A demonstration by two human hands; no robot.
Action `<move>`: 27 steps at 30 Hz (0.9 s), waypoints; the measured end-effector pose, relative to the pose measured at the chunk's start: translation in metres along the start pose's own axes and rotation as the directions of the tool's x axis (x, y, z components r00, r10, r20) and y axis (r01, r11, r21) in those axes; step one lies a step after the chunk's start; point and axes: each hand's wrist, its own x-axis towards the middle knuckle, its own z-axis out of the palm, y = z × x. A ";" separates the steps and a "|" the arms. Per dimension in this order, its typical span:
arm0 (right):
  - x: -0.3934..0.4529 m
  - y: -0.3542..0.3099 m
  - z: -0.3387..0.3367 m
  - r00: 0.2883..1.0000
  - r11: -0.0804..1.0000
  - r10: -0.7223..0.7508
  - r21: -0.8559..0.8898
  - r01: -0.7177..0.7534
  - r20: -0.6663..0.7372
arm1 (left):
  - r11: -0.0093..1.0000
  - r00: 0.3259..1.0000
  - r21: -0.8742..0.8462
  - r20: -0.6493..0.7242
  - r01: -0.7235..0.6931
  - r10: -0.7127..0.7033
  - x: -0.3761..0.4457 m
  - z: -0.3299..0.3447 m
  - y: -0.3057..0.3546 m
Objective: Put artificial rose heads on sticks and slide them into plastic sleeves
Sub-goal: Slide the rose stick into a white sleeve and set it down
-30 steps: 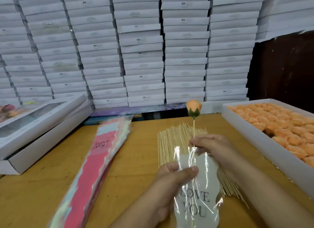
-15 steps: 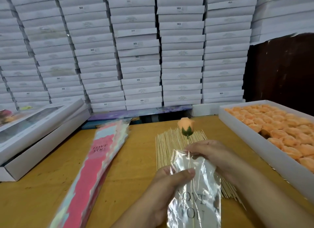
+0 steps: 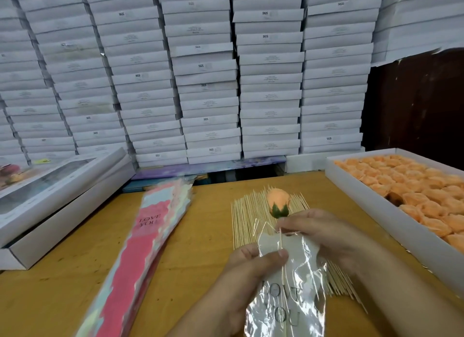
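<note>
**Easing the stick down the sleeve**

The grip of the right hand [image 3: 324, 232] pinches the thin wooden stick [image 3: 281, 238] just under the peach rose head with green calyx [image 3: 277, 204]; the left hand [image 3: 253, 269] clamps the clear crinkly plastic sleeve printed LOVE YOU [image 3: 288, 294] above the yellow wooden bench [image 3: 62, 286]. The stick is partly inside. Best to hold the mouth open and feed straight, or the point may snag the film.

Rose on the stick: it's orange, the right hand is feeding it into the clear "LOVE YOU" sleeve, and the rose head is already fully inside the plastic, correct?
Not quite. The head view shows the rose head outside, above the sleeve mouth; only the stick is inside. The rest stands.
</note>
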 end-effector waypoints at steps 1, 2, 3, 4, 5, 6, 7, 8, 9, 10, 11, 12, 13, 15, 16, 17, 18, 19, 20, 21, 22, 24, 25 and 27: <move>0.000 0.001 -0.001 0.999 1.000 -0.016 -0.025 0.015 -0.036 | 1.000 1.000 0.016 -0.010 0.001 -0.001 0.000 0.000 0.000; 0.001 0.002 -0.002 0.996 0.998 -0.048 -0.045 0.044 -0.073 | 0.999 1.000 0.039 -0.028 0.004 -0.003 -0.002 0.002 0.003; 0.001 0.002 -0.003 0.990 0.995 -0.090 -0.047 0.085 -0.108 | 0.999 0.999 0.054 -0.033 0.007 -0.005 -0.001 0.001 0.002; 0.002 0.001 -0.003 0.981 0.990 -0.142 -0.025 0.140 -0.133 | 0.998 1.000 0.062 -0.029 0.004 -0.002 -0.002 0.002 0.001; 0.002 0.001 -0.002 0.969 0.980 -0.195 -0.004 0.197 -0.150 | 0.998 1.000 0.069 -0.021 0.001 0.000 -0.002 0.001 0.000; 0.003 0.002 -0.002 0.956 0.970 -0.242 -0.011 0.244 -0.166 | 0.997 1.000 0.075 -0.020 0.000 0.001 -0.003 0.002 0.002; 0.002 0.001 -0.001 0.946 0.961 -0.277 -0.040 0.274 -0.171 | 0.998 1.000 0.066 -0.006 -0.004 0.004 -0.003 0.002 0.002; 0.002 0.002 -0.001 0.940 0.952 -0.304 -0.076 0.295 -0.155 | 1.000 1.000 0.029 0.019 -0.001 0.000 -0.003 0.003 0.003; 0.001 0.002 0.000 0.940 0.946 -0.319 -0.106 0.307 -0.123 | 1.000 0.999 -0.010 0.037 0.001 -0.001 -0.002 0.003 0.003; 0.001 0.003 0.001 0.942 0.942 -0.323 -0.124 0.311 -0.089 | 0.999 0.999 -0.043 0.043 0.003 -0.001 -0.002 0.002 0.004; 0.001 0.004 0.003 0.945 0.942 -0.320 -0.133 0.309 -0.066 | 0.998 0.998 -0.063 0.057 0.000 0.004 -0.001 0.002 0.004; 0.001 0.004 0.003 0.947 0.942 -0.317 -0.135 0.307 -0.054 | 0.998 0.999 -0.069 0.053 -0.008 0.012 -0.001 0.001 0.005; 0.001 0.004 0.004 0.949 0.943 -0.312 -0.133 0.304 -0.046 | 0.998 0.999 -0.067 0.049 -0.014 0.017 0.000 0.000 0.005; 0.002 0.004 0.004 0.950 0.943 -0.311 -0.135 0.305 -0.028 | 0.997 0.998 -0.075 0.049 -0.030 0.034 0.002 -0.001 0.006; 0.001 0.003 0.004 0.949 0.941 -0.313 -0.144 0.308 -0.020 | 0.997 0.998 -0.069 0.040 -0.040 0.042 0.002 -0.001 0.007; 0.001 0.003 0.005 0.949 0.937 -0.316 -0.161 0.310 -0.015 | 0.997 0.998 -0.071 0.040 -0.038 0.041 0.003 -0.001 0.006; 0.002 0.004 0.005 0.946 0.931 -0.323 -0.180 0.317 -0.007 | 0.995 0.999 -0.090 0.037 -0.030 0.033 0.003 -0.001 0.006; 0.001 0.003 0.005 0.945 0.927 -0.327 -0.195 0.320 -0.005 | 0.993 0.999 -0.114 0.038 -0.028 0.032 0.003 -0.001 0.006; 0.001 0.004 0.006 0.945 0.925 -0.326 -0.209 0.318 -0.005 | 0.991 0.999 -0.130 0.033 -0.026 0.030 0.002 0.000 0.008; 0.001 0.004 0.007 0.950 0.925 -0.313 -0.226 0.304 -0.003 | 0.990 0.999 -0.137 0.036 -0.020 0.026 0.002 -0.001 0.008; 0.001 0.004 0.007 0.954 0.924 -0.301 -0.249 0.292 0.001 | 0.990 0.999 -0.139 0.028 -0.013 0.017 0.001 -0.001 0.010; 0.001 0.006 0.009 0.968 0.929 -0.251 -0.280 0.244 0.011 | 0.990 1.000 -0.143 0.007 -0.013 0.014 0.002 -0.003 0.014; 0.001 0.006 0.011 0.973 0.928 -0.229 -0.296 0.226 0.026 | 0.989 1.000 -0.146 -0.023 -0.018 0.014 0.003 -0.005 0.014; -0.001 0.006 0.013 0.980 0.921 -0.185 -0.334 0.200 0.077 | 0.986 0.997 -0.161 -0.070 -0.032 0.021 0.004 -0.008 0.014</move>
